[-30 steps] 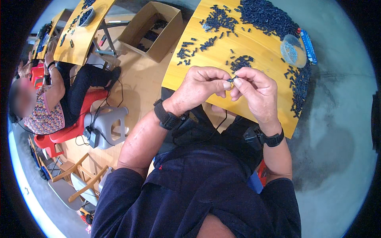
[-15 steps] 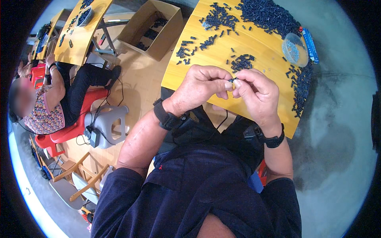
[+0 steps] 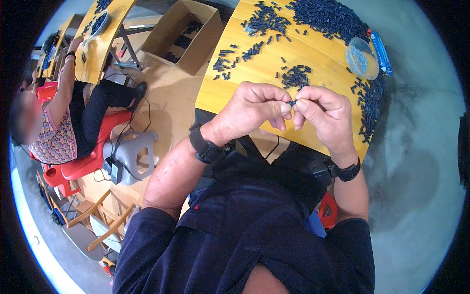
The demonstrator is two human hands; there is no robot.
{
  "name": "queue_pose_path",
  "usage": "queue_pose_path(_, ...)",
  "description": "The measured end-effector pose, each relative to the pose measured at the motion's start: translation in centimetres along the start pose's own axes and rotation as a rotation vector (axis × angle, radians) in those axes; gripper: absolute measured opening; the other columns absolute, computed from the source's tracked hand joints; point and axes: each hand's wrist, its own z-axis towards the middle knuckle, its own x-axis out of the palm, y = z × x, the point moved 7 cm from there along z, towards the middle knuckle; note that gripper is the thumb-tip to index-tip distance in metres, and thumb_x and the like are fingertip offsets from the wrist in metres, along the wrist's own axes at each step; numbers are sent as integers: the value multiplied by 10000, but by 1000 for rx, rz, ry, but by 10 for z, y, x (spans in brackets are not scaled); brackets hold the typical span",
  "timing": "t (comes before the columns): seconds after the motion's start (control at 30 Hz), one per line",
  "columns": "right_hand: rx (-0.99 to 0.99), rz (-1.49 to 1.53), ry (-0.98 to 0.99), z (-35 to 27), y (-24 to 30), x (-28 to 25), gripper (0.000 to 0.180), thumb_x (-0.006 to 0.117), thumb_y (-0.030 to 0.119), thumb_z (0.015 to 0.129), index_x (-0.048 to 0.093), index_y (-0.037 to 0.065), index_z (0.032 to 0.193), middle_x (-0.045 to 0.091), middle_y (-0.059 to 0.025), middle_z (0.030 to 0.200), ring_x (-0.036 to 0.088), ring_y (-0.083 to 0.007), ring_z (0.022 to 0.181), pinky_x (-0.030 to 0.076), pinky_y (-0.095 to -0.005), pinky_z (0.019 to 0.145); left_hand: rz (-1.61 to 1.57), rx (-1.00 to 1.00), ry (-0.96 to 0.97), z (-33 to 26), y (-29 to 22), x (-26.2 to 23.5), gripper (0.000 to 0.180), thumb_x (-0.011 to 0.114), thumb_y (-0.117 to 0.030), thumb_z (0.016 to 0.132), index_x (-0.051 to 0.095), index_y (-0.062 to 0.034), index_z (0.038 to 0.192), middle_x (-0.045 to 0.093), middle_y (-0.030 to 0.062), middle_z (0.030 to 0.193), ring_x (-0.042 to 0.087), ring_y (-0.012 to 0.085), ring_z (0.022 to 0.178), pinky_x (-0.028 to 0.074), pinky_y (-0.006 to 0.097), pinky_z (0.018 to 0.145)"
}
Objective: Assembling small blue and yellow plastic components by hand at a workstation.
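Note:
My left hand (image 3: 254, 109) and my right hand (image 3: 325, 113) meet fingertip to fingertip above the near edge of a yellow wooden table (image 3: 245, 78). Between them they pinch one small dark blue plastic piece (image 3: 292, 103). Both hands have their fingers curled around it. Several small heaps of the same dark pieces (image 3: 294, 76) lie on the table just beyond my hands, and a large pile (image 3: 330, 17) fills the far side. A black band sits on each wrist.
A clear round plastic dish (image 3: 361, 58) sits at the table's right, next to a blue flat packet (image 3: 380, 50). An open cardboard box (image 3: 188, 34) stands on the floor at left. Another person (image 3: 58, 122) sits on a red chair at a second yellow table; a grey stool (image 3: 128, 156) is nearby.
My hands stay together at the same spot, only the fingertips shift slightly around the small piece. The seated person's arm has reached out to their table.

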Motion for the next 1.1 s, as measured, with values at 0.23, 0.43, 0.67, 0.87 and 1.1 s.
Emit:
queue_pose_path(0.23,-45,-138,159,1,10,-1,71,575,-7,873,636,-28,903,578,-33,753,560,-69,603,442,-205,535,-71,-68,39,-2,-2,8,120,603,-55,906,640,35,977,671,76,820,659,132,662,537,237,605)
queue_pose_path(0.43,-38,-147,188,2,12,0,92,585,-8,864,652,-18,927,575,-34,756,556,-67,608,434,-200,536,-27,-40,46,-1,-3,9,124,602,-52,907,638,42,979,667,85,838,661,143,683,543,245,618)
queue_pose_path(0.67,-34,-109,138,2,13,-5,125,591,3,870,651,-15,979,584,-29,753,547,-64,595,436,-194,523,-11,75,87,4,-14,17,129,609,-57,902,643,37,984,660,65,835,626,112,713,527,238,642)
queue_pose_path(0.87,144,296,-2,-3,1,-10,251,531,227,964,611,-11,958,598,-51,732,559,-76,546,461,-196,468,55,134,66,8,-22,17,137,640,-84,883,649,5,986,657,54,921,606,113,839,503,253,767)
queue_pose_path(1.1,452,445,90,-13,-15,7,557,396,495,974,553,-11,802,565,-76,618,520,-116,386,437,-226,331,144,406,14,9,-31,17,120,664,-29,834,683,-29,952,551,122,1218,505,187,1125,412,324,955)
